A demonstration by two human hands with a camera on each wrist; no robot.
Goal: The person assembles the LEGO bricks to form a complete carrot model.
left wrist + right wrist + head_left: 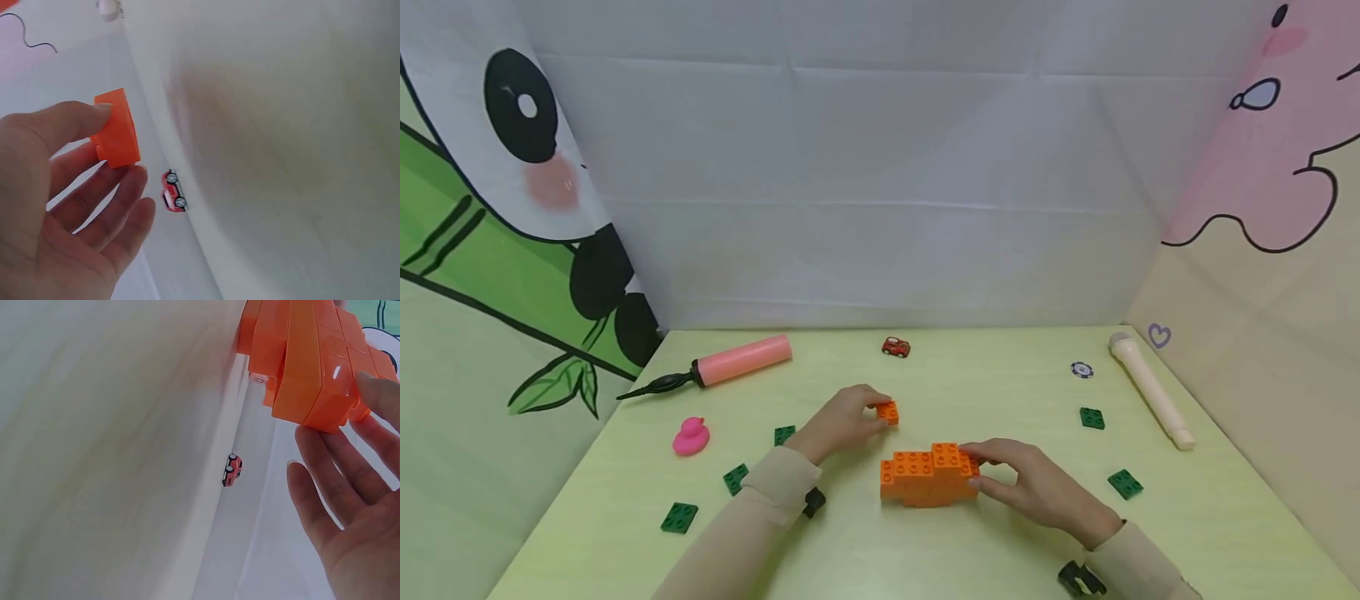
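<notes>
My left hand point(846, 422) pinches a small orange building brick point(888, 412) between thumb and fingers, over the middle of the table. In the left wrist view the thumb presses on one face of that brick point(117, 130), and the lower fingers are spread beneath it. My right hand point(1037, 483) grips the right end of an orange block assembly point(917, 477), made of several joined bricks with a stepped, studded top. The right wrist view shows the assembly point(319, 362) from its underside and end, thumb on one side and fingers on the other.
Green bricks point(680, 517) lie on both sides, one green brick point(1125, 484) near my right forearm. A pink duck point(691, 436) and a pink hand pump point(741, 361) are on the left. Farther back are a red toy car point(896, 347), a poker chip point(1082, 369) and a white stick point(1152, 390).
</notes>
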